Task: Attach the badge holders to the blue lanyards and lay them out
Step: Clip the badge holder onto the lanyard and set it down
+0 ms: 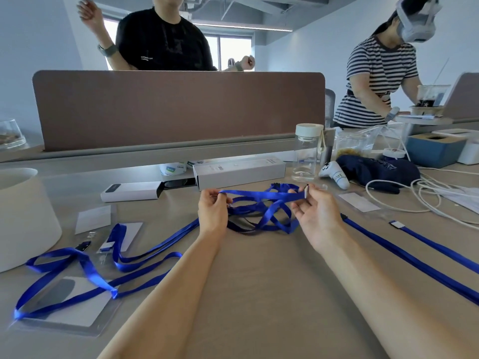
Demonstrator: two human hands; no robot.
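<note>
Our left hand (212, 212) pinches one strap of the tangled blue ribbon lanyard (261, 195). Our right hand (317, 213) pinches its clip end. The strap is stretched between them, just above the beige tabletop (259, 286). Step, as we judge it: freeing one lanyard from the knot. Next: draw it clear, then reach for the clear plastic badge holder (359, 202), near right.

Probably an office: a desk (259, 294) backed by a brown divider panel (178, 110), exposed ceiling above.
</note>
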